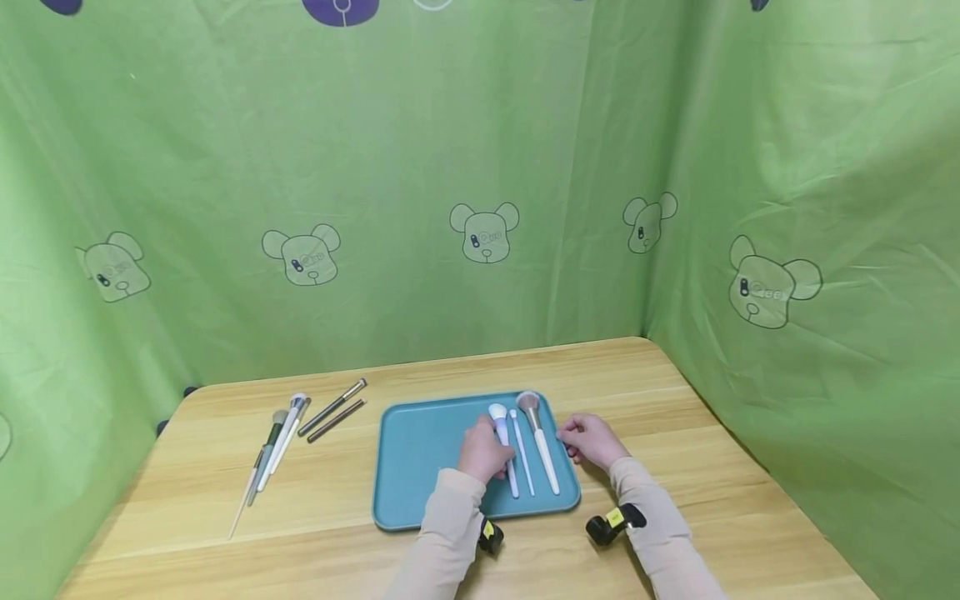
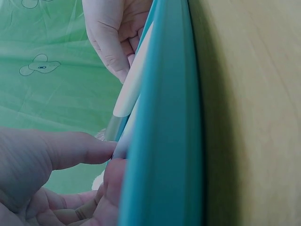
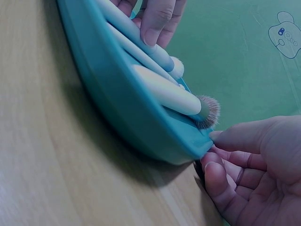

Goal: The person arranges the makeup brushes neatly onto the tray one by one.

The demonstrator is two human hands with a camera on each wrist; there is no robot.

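Three makeup brushes lie side by side on a teal tray [image 1: 420, 450]. My left hand [image 1: 483, 450] pinches the leftmost one, a white-handled brush [image 1: 513, 477] with a pale fluffy head. Beside it lies a slim white brush [image 1: 524, 457]. Farther right is a large brush [image 1: 548, 462] with a thick white handle and brownish bristles. At the tray's right side, my right hand [image 1: 592, 440] has its thumb and a finger closed at the rim. In the right wrist view, the thumb [image 3: 240, 136] meets the tray's corner, with the other fingers curled below.
Several more brushes lie on the wooden table [image 1: 315, 533] to the left, among them a white-handled brush [image 1: 281, 442] and a dark brush [image 1: 330, 408]. Green curtains [image 1: 390, 167] with bear-face prints hang behind the table and along its sides.
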